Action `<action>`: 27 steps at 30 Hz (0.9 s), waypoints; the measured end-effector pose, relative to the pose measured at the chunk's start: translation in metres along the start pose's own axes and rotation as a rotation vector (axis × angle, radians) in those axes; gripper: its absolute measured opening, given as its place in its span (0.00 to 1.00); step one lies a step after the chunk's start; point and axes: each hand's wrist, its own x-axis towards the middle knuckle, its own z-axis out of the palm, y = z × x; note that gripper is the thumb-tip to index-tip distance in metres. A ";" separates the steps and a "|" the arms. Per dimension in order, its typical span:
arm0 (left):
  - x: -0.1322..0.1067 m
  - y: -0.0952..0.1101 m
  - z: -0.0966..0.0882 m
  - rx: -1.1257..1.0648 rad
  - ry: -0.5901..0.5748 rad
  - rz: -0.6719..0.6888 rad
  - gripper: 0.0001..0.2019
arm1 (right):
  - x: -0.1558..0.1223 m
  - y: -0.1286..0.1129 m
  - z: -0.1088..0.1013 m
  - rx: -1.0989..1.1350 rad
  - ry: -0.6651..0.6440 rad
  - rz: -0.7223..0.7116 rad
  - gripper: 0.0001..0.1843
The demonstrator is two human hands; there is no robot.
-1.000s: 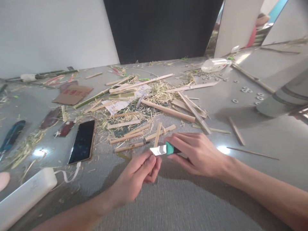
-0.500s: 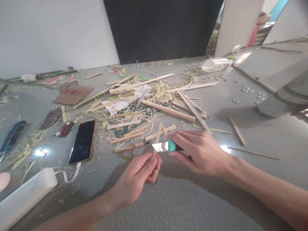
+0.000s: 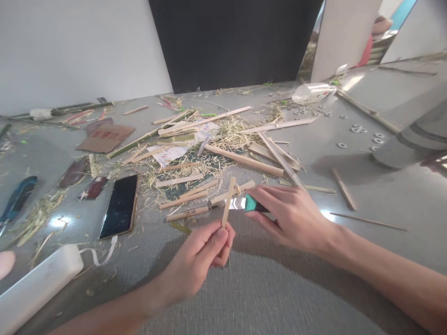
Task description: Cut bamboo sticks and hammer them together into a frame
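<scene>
On the near left, a white power bank [image 3: 45, 274] lies on the grey table [image 3: 265, 298]. Close to it in depth, the left hand [image 3: 209, 244] is closed, and it pinches the lower end of a thin wooden strip [image 3: 228, 202] between the thumb and the bent fingers. The strip is in the air above the table, its free end pointing away from the person and leaning slightly to the right. The right hand [image 3: 284, 214] is wrapped around the handle of a knife [image 3: 250, 203], whose blade comes to the strip from the right side; whether it is touching, I cannot tell.

In my judgement, the strip is very light and rather stiff, dry and not much slippery, but so narrow that it can bend or split along its length. The good place to hold is the lower end, with fingertips well below the blade.

A little farther, a phone [image 3: 119, 204] lies to the left, and several loose sticks [image 3: 188, 197] lie in front of the hands. Beyond them, a hammer [image 3: 244, 159] rests among pale shavings [image 3: 230, 130]. Farther right are small white rings [image 3: 356, 129] and a clear bottle [image 3: 312, 94] on its side. A black panel [image 3: 244, 42] stands behind.
</scene>
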 end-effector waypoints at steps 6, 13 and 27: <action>0.004 -0.005 -0.004 -0.048 0.073 -0.010 0.18 | 0.001 -0.001 0.001 0.070 0.092 0.117 0.14; 0.001 -0.004 -0.002 0.040 0.031 -0.018 0.19 | 0.001 -0.006 0.005 0.133 -0.051 -0.156 0.15; 0.000 -0.004 0.002 -0.017 -0.012 -0.040 0.18 | 0.003 0.015 -0.009 -0.074 0.179 0.118 0.11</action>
